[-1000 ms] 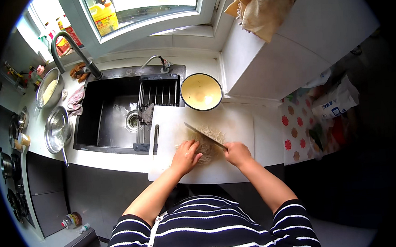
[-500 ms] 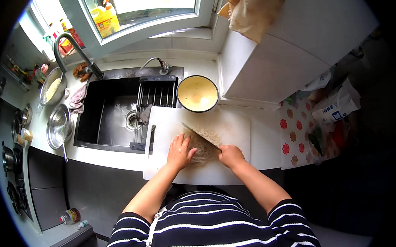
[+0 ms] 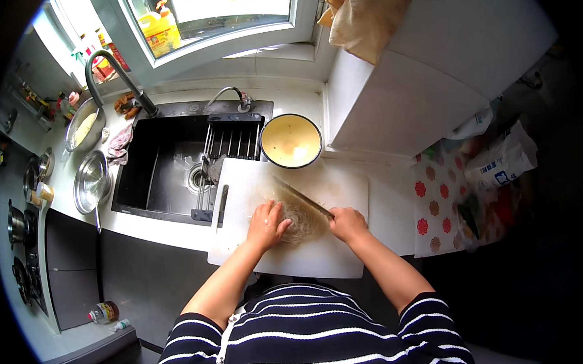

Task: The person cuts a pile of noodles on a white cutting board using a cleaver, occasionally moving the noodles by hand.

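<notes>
A white cutting board [image 3: 331,180] lies on the counter in front of me, partly over the sink's edge. On it is a heap of pale shredded strands [image 3: 303,221]. My left hand [image 3: 267,224] presses down on the left side of the heap. A large knife [image 3: 300,195] is gripped in my right hand [image 3: 348,223], its blade angled up and to the left across the top of the heap. Just beyond the board stands a round bowl [image 3: 291,140] with a cream inside.
A black sink [image 3: 165,165] with a tall tap [image 3: 118,76] and a dish rack [image 3: 233,140] sits to the left. Metal bowls [image 3: 92,181] and pots line the far left counter. A white cabinet [image 3: 425,89] stands to the right, bags beside it.
My hands and the knife stay on the strands; the blade has shifted slightly over the heap. The view has moved a little as my head turned.
</notes>
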### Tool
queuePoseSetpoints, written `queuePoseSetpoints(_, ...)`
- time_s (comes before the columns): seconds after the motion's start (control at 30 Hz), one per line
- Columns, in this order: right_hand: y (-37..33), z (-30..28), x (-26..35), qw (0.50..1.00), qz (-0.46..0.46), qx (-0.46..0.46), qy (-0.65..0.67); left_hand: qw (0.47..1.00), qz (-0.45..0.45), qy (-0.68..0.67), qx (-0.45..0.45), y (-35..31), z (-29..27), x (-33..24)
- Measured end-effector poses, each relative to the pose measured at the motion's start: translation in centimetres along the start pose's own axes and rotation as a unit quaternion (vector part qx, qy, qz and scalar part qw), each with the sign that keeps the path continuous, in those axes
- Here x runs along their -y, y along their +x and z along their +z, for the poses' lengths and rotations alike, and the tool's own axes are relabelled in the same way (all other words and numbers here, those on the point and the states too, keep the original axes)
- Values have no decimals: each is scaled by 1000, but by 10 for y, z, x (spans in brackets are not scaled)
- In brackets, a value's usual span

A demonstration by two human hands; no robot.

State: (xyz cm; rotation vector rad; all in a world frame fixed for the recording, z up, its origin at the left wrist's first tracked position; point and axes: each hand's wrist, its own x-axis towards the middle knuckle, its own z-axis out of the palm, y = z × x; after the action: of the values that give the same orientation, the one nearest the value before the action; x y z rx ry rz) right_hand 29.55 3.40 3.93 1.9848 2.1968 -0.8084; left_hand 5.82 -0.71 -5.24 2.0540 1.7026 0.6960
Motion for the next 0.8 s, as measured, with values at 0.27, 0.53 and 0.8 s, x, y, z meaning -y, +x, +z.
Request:
queuePoseSetpoints(0.27,4,10,-17,1000,20,-4,-7,996,-49,74,26,12,-5,-7)
queuePoseSetpoints(0.53,-13,30,3,1000,4,24,-5,1000,26,4,-6,-16,-8,-8)
queuePoseSetpoints(0.8,-22,37,9,1000,-8,12,7,999,41,-19,-18,-26,-14,-7)
